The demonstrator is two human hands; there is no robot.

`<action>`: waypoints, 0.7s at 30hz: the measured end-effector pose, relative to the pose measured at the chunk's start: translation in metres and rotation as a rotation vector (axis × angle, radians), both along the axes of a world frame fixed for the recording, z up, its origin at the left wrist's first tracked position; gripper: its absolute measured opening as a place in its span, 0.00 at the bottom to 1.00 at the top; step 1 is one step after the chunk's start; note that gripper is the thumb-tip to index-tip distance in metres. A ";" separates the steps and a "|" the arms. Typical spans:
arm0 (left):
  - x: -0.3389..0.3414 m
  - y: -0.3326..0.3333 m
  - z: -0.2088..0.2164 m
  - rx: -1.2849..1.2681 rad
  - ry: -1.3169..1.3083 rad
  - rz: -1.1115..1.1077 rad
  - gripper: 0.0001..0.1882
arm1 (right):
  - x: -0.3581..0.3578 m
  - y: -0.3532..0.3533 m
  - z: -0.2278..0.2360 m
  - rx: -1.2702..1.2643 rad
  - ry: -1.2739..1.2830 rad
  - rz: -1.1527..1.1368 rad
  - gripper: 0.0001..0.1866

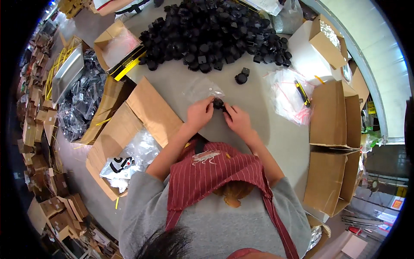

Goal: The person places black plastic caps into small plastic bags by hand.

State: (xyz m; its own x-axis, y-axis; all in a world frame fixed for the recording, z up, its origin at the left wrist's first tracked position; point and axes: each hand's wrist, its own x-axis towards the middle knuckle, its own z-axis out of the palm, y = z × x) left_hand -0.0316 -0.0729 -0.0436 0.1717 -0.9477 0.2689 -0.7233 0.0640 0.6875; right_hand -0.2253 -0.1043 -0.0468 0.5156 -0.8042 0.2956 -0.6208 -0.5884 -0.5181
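My left hand (199,114) and my right hand (238,120) meet over the grey table (246,103). Between their fingertips they hold a small black plastic part (218,103), closed on it from both sides; its exact kind is too small to tell. Just beyond my left hand lies a clear plastic bag (207,87), flat on the table. One loose black part (242,77) with a round body and a square end sits farther right. At the far side rises a big pile of similar black parts (207,36).
Clear bags (284,97) and a yellow-black utility knife (302,93) lie at right, beside open cardboard boxes (328,114). At left stand an open carton (148,101) with plastic bags, a box of bagged black items (82,95), and a small box of bags (114,45).
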 end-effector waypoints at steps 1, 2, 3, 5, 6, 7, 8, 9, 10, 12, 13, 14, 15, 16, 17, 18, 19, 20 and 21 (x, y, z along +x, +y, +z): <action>0.000 0.000 0.002 -0.015 0.004 0.006 0.14 | 0.001 0.001 -0.001 -0.059 0.017 -0.005 0.20; 0.000 -0.001 0.003 -0.015 0.004 0.007 0.14 | 0.001 0.000 -0.004 -0.058 0.016 -0.004 0.20; -0.001 -0.003 0.007 -0.026 0.028 0.004 0.14 | 0.001 -0.001 -0.004 -0.096 -0.045 0.010 0.20; -0.002 -0.006 0.009 -0.038 0.054 0.002 0.14 | 0.000 -0.002 -0.006 -0.134 -0.106 0.026 0.20; -0.003 -0.008 0.009 -0.024 0.052 0.008 0.14 | 0.000 0.000 -0.005 0.049 -0.182 -0.027 0.19; -0.003 -0.010 0.008 -0.011 0.050 0.013 0.14 | -0.001 0.002 -0.005 0.233 -0.257 -0.081 0.18; -0.003 -0.012 0.007 -0.011 0.051 0.013 0.14 | -0.001 -0.001 -0.004 0.232 -0.256 -0.081 0.18; -0.003 -0.013 0.004 -0.019 0.084 0.017 0.14 | 0.000 -0.006 -0.002 0.577 -0.413 -0.150 0.17; -0.004 -0.015 0.002 -0.027 0.115 0.022 0.14 | -0.001 -0.010 0.001 0.922 -0.569 -0.219 0.16; -0.004 -0.015 0.000 0.011 0.120 0.020 0.14 | -0.003 -0.017 0.009 1.108 -0.685 -0.242 0.15; -0.004 -0.015 -0.001 0.050 0.125 0.022 0.15 | -0.003 -0.019 0.014 1.297 -0.799 -0.259 0.14; -0.005 -0.014 -0.001 0.048 0.123 0.018 0.15 | -0.003 -0.018 0.017 1.294 -0.803 -0.260 0.14; -0.006 -0.012 0.000 0.067 0.130 0.029 0.15 | -0.002 -0.017 0.019 1.316 -0.757 -0.277 0.14; -0.006 -0.011 0.000 0.086 0.136 0.042 0.16 | -0.002 -0.016 0.023 1.339 -0.710 -0.293 0.15; -0.006 -0.012 -0.001 0.084 0.134 0.039 0.16 | -0.001 -0.015 0.026 1.336 -0.713 -0.292 0.15; -0.005 -0.011 -0.003 0.088 0.137 0.041 0.16 | 0.002 -0.013 0.033 1.169 -0.466 -0.261 0.16; -0.004 -0.011 -0.004 0.091 0.139 0.043 0.16 | 0.004 -0.011 0.036 0.994 -0.225 -0.228 0.17; -0.003 -0.011 -0.005 0.090 0.138 0.044 0.16 | 0.006 -0.009 0.033 0.993 -0.226 -0.227 0.17; -0.003 -0.012 -0.005 0.077 0.130 0.044 0.16 | 0.009 -0.006 0.029 0.630 0.016 -0.207 0.19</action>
State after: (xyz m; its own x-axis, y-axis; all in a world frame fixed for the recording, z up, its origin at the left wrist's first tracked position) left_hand -0.0346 -0.0846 -0.0483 0.2422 -0.9555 0.1682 -0.6288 -0.0225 0.7773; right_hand -0.2166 -0.1102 -0.0183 0.3323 -0.9037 -0.2702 -0.6987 -0.0434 -0.7141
